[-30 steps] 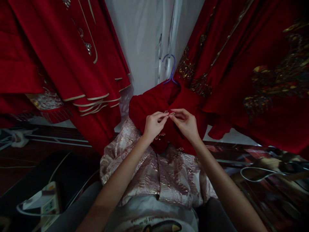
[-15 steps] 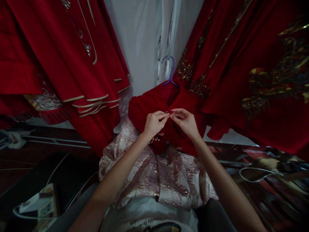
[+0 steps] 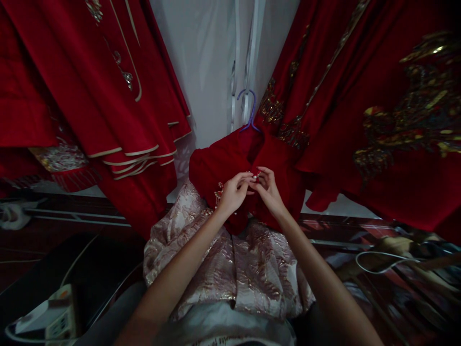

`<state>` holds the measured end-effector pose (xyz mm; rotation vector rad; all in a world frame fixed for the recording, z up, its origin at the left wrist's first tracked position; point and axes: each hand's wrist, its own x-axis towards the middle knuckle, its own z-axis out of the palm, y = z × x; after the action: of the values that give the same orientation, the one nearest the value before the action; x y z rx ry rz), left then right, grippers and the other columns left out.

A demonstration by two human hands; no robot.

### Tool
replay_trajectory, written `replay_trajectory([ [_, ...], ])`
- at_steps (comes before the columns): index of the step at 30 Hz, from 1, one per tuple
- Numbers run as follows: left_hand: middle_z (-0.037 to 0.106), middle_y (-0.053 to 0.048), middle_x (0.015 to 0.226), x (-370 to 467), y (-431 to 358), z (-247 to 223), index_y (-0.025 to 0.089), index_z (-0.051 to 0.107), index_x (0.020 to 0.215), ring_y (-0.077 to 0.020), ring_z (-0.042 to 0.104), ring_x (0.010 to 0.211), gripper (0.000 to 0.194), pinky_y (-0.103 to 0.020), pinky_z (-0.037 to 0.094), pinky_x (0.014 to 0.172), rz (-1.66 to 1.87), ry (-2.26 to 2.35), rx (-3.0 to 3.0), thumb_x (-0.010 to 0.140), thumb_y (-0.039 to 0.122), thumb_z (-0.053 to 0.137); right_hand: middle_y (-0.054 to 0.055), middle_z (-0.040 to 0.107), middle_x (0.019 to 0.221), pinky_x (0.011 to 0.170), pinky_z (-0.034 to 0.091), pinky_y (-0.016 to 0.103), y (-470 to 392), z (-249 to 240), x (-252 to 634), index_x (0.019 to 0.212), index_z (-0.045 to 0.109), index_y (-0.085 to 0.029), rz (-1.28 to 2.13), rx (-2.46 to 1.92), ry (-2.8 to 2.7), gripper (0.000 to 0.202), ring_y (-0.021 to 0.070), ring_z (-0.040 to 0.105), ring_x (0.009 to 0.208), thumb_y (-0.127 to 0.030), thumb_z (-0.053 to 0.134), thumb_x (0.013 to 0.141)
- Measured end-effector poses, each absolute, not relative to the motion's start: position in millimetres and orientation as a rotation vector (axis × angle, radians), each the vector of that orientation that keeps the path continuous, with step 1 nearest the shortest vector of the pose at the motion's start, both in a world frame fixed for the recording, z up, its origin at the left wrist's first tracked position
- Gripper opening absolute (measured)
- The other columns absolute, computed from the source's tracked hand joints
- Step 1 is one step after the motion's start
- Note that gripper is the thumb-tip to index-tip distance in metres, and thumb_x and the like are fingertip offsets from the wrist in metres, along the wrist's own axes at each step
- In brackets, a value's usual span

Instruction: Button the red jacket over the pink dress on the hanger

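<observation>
At the front of the red garment (image 3: 212,161), the left hand (image 3: 234,191) and right hand (image 3: 269,192) pinch a beaded ornament (image 3: 256,177); fine fingertip adjusting seems underway; the next move likely needs steady pinching.

I see the right hand (image 3: 270,193) has loosened its pinch, thumb and index finger now apart, exposing a pearly bead (image 3: 255,177) between both hands' fingertips. The left hand (image 3: 232,194) has shifted closer to it; a dangling beaded ornament (image 3: 218,193) now shows just outside that hand.
</observation>
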<state>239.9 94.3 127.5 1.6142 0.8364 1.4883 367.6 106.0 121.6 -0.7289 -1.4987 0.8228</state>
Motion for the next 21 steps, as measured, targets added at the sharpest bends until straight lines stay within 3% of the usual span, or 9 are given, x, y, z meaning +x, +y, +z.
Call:
replay_trajectory([
  [3, 0.067, -0.01, 0.106, 241, 95, 122, 0.016, 0.058, 0.108, -0.0171, 0.066, 0.093, 0.024, -0.027, 0.058, 0.071, 1.433, 0.708, 1.475, 0.088, 0.025, 0.048, 0.009, 0.041, 0.128, 0.098, 0.044, 0.037, 92, 114, 371, 0.133, 0.025, -0.027, 0.767, -0.752, -1.641, 0.075, 0.0195, 0.048, 0.116, -0.022, 0.066, 0.069],
  [6, 0.066, -0.01, 0.105, 240, 97, 121, 0.017, 0.056, 0.108, -0.0168, 0.065, 0.091, 0.025, -0.028, 0.057, 0.071, 1.407, 0.668, 1.4, 0.086, 0.028, 0.053, 0.01, 0.043, 0.126, 0.088, 0.05, 0.035, 85, 114, 383, 0.14, 0.016, -0.027, 0.771, -0.819, -1.716, 0.083, 0.0185, 0.053, 0.107, -0.018, 0.061, 0.07],
  [9, 0.064, -0.007, 0.1, 239, 100, 117, 0.018, 0.052, 0.107, -0.0126, 0.063, 0.082, 0.026, -0.028, 0.056, 0.072, 1.486, 0.712, 1.371, 0.082, 0.025, 0.059, 0.005, 0.055, 0.1, 0.068, 0.052, 0.029, 86, 120, 407, 0.135, 0.026, -0.024, 0.809, -0.97, -1.823, 0.071, 0.0144, 0.058, 0.078, -0.019, 0.058, 0.072],
  [12, 0.063, -0.006, 0.098, 240, 100, 108, 0.018, 0.052, 0.1, -0.0115, 0.062, 0.081, 0.018, -0.029, 0.054, 0.077, 1.522, 0.804, 1.359, 0.083, 0.021, 0.057, 0.0, 0.057, 0.08, 0.058, 0.048, 0.026, 85, 133, 435, 0.118, 0.041, -0.021, 0.753, -1.134, -1.965, 0.047, 0.0132, 0.057, 0.065, -0.022, 0.056, 0.075],
  [15, 0.063, -0.008, 0.11, 242, 100, 101, 0.018, 0.057, 0.101, -0.015, 0.062, 0.097, 0.016, -0.034, 0.049, 0.091, 1.411, 0.818, 1.412, 0.086, 0.021, 0.051, 0.001, 0.061, 0.077, 0.06, 0.046, 0.026, 76, 153, 454, 0.104, 0.048, -0.021, 0.527, -1.277, -1.985, 0.026, 0.0144, 0.059, 0.067, -0.023, 0.054, 0.078],
  [18, 0.058, -0.007, 0.127, 247, 102, 98, 0.02, 0.057, 0.112, -0.0166, 0.052, 0.119, 0.025, -0.036, 0.035, 0.108, 1.391, 0.872, 1.469, 0.089, 0.022, 0.049, 0.002, 0.065, 0.081, 0.067, 0.047, 0.027, 60, 173, 459, 0.098, 0.051, -0.021, 0.387, -1.311, -2.026, 0.019, 0.0152, 0.061, 0.072, -0.024, 0.054, 0.08],
  [21, 0.053, -0.008, 0.134, 249, 102, 96, 0.019, 0.056, 0.117, -0.0166, 0.046, 0.126, 0.029, -0.035, 0.031, 0.11, 1.432, 0.95, 1.486, 0.09, 0.024, 0.046, 0.002, 0.065, 0.08, 0.064, 0.046, 0.025, 45, 187, 455, 0.091, 0.055, -0.021, 0.404, -1.249, -2.124, 0.011, 0.0139, 0.06, 0.071, -0.025, 0.056, 0.081],
])
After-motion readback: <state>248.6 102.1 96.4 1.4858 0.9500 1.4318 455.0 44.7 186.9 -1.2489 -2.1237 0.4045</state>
